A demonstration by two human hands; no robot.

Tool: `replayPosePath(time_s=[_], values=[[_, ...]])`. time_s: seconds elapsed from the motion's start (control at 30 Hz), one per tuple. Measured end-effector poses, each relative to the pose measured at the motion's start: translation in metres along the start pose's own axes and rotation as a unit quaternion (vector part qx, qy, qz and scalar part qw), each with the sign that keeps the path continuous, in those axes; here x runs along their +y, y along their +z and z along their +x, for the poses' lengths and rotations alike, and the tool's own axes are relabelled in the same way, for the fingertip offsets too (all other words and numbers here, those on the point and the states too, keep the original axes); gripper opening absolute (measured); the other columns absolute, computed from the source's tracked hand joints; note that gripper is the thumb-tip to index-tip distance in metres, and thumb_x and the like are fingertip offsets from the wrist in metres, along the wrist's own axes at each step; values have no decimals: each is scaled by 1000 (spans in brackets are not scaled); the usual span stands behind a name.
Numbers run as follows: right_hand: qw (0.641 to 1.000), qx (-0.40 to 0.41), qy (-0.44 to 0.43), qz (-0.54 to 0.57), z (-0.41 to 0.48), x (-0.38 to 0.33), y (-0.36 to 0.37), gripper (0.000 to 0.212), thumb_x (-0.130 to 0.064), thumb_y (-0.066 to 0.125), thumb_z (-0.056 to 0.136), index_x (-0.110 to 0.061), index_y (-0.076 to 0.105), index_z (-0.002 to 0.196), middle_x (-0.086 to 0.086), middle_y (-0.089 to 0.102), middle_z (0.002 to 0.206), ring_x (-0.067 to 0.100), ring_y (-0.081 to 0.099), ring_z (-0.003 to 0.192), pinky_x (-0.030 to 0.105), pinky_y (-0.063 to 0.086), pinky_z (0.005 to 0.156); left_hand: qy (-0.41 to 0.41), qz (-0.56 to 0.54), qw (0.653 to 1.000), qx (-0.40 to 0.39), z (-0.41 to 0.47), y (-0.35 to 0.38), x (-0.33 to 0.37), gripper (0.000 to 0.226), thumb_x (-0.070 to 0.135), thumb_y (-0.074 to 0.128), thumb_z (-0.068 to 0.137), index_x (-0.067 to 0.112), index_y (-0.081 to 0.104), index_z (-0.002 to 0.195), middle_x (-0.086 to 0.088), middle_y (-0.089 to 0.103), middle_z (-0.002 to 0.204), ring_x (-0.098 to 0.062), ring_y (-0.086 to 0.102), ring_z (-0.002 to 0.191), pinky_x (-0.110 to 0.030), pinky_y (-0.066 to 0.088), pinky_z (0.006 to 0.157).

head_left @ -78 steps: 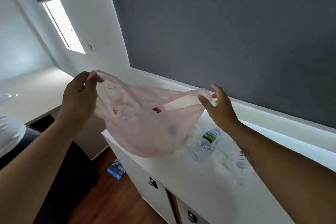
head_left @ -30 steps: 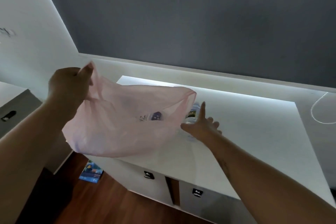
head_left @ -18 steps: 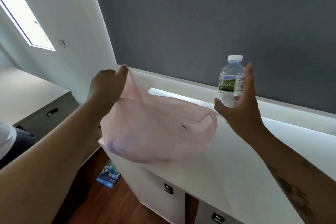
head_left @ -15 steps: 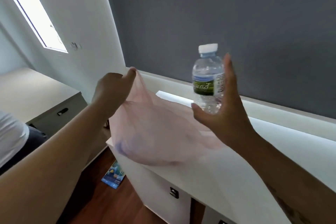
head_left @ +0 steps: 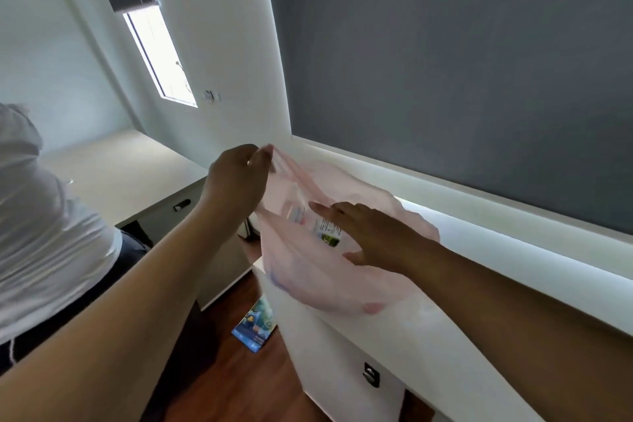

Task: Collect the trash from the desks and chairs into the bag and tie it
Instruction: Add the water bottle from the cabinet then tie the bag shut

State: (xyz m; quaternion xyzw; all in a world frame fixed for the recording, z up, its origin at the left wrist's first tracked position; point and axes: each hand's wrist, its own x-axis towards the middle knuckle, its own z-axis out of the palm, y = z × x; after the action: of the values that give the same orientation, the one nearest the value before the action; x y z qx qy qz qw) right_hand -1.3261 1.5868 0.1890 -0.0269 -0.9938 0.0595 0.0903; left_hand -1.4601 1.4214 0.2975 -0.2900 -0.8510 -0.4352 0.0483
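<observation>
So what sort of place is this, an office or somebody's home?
Probably a shared study or office room: a white desk with drawers and a second desk line the walls, with another person beside it. The left hand holds a pink bag for trash.

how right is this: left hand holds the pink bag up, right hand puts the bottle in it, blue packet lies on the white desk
In the head view the blue packet lies on the wooden floor, not on the white desk. The rest holds: left hand holds the pink bag up, right hand puts the bottle in it.
</observation>
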Motion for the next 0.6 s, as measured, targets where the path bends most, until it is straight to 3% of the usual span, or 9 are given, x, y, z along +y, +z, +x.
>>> replayPosePath(time_s=[0.1, 0.17, 0.27, 0.37, 0.43, 0.5, 0.57, 0.6], values=[[998, -23, 39, -34, 8, 7, 2, 111, -37, 77, 79, -49, -8, 149, 0, 12, 163, 28, 32, 140, 40, 44, 100, 8, 0, 1000, -9, -2, 5, 7, 44, 40, 41, 102, 11, 69, 84, 6, 57, 74, -11, 50, 69, -30, 39, 74], [995, -32, 63, -72, 7, 12, -1, 105, -42, 75, 79, -49, -1, 150, 1, 7, 164, 29, 23, 145, 42, 38, 107, 3, -9, 1000, -5, 1, 9, 11, 45, 40, 39, 103, 11, 69, 86, 9, 57, 77, -10, 50, 72, -31, 41, 76], [993, 18, 39, -112, -8, 19, -4, 82, -47, 71, 82, -39, 25, 150, 3, 35, 155, 27, 37, 139, 41, 31, 111, -4, -17, 1000, 11, 7, 14, 13, 46, 41, 38, 102, 12, 68, 84, 5, 58, 76, -12, 50, 69, -31, 41, 74], [971, 173, 39, -158, -33, 41, -4, 52, -48, 62, 86, -27, 56, 134, 6, 61, 129, 30, 57, 118, 45, 39, 103, -12, -1, 1000, 19, 12, 18, 10, 45, 41, 38, 102, 12, 68, 83, -2, 59, 76, -16, 51, 67, -30, 37, 72], [948, 274, 115, -112, -56, 61, -5, 42, -45, 50, 94, -22, 59, 128, 6, 63, 121, 30, 58, 110, 43, 44, 94, -10, 28, 999, 23, 18, 23, 2, 48, 40, 37, 103, 7, 69, 89, -11, 63, 84, -26, 55, 75, -32, 38, 74], [902, 351, 250, 12, -82, 78, 2, 38, -39, 42, 100, -18, 57, 127, 8, 62, 121, 31, 57, 110, 44, 47, 91, -7, 62, 997, 38, 24, 26, -8, 53, 39, 35, 103, 1, 70, 94, -20, 67, 92, -37, 59, 85, -38, 45, 80], [844, 348, 383, 140, -108, 98, 21, 40, -38, 37, 101, -17, 52, 132, 10, 58, 129, 32, 52, 119, 45, 44, 98, -5, 90, 995, 45, 27, 29, -14, 56, 38, 32, 103, -3, 70, 98, -30, 67, 97, -44, 62, 91, -46, 49, 89], [832, 295, 435, 180, -121, 106, 34, 45, -42, 37, 100, -17, 49, 136, 11, 53, 135, 33, 47, 125, 44, 41, 101, -10, 113, 992, 49, 25, 29, -15, 58, 38, 30, 103, -4, 69, 98, -33, 66, 98, -46, 62, 94, -48, 48, 91]])
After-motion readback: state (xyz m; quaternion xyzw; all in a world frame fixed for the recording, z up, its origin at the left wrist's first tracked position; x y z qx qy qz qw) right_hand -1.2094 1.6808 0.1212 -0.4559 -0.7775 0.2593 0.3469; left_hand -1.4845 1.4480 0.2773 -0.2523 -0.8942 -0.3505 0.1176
